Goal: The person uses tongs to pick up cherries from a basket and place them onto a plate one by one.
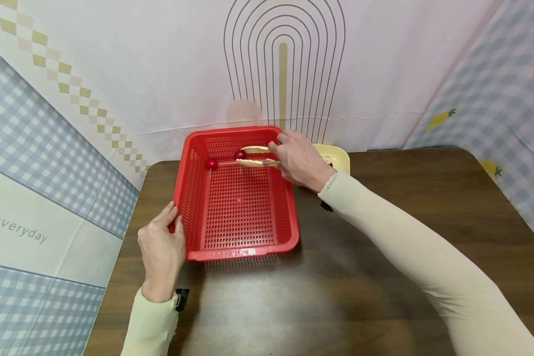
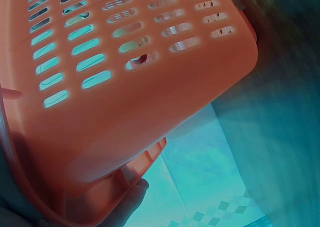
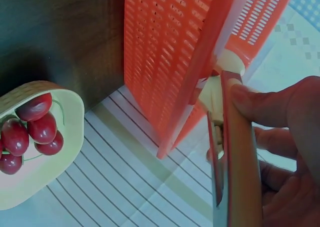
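Observation:
My left hand (image 1: 162, 247) grips the left rim of a red plastic basket (image 1: 238, 207) with perforated walls and floor. A finger (image 2: 135, 197) shows under the rim in the left wrist view. Over the basket's back right corner, my right hand (image 1: 303, 160) holds pale tongs (image 1: 253, 163), pinched between thumb and fingers in the right wrist view. The tongs' tips lie on either side of a dark red cherry (image 1: 240, 155) with a stem, inside the basket near its back wall. Another cherry (image 1: 211, 164) sits to its left in the basket.
Behind my right wrist stands a pale yellow dish (image 1: 343, 158), partly hidden. The right wrist view shows several cherries (image 3: 42, 128) in it. Everything stands on a dark wooden table (image 1: 382, 207). A white patterned cloth (image 1: 173, 59) hangs right behind the table's back edge.

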The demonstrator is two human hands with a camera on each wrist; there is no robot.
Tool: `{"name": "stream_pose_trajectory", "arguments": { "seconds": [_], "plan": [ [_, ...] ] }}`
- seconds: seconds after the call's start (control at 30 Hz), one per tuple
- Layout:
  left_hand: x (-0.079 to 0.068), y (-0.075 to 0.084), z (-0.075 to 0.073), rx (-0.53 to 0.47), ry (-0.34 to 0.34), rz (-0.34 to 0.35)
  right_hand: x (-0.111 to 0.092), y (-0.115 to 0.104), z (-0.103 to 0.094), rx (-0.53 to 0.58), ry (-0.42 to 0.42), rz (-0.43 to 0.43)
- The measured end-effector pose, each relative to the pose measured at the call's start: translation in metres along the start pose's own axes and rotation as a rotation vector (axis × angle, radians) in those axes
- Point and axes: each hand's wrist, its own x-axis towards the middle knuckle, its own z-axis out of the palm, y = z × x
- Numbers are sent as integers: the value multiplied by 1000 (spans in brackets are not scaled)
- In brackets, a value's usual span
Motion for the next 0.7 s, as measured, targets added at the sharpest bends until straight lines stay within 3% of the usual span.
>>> {"name": "stream_pose_trajectory", "arguments": {
  "seconds": [0.7],
  "plan": [
    [0, 2, -1, -10, -10, -8, -34, 11, -15, 35, 85, 23]
  ]
}}
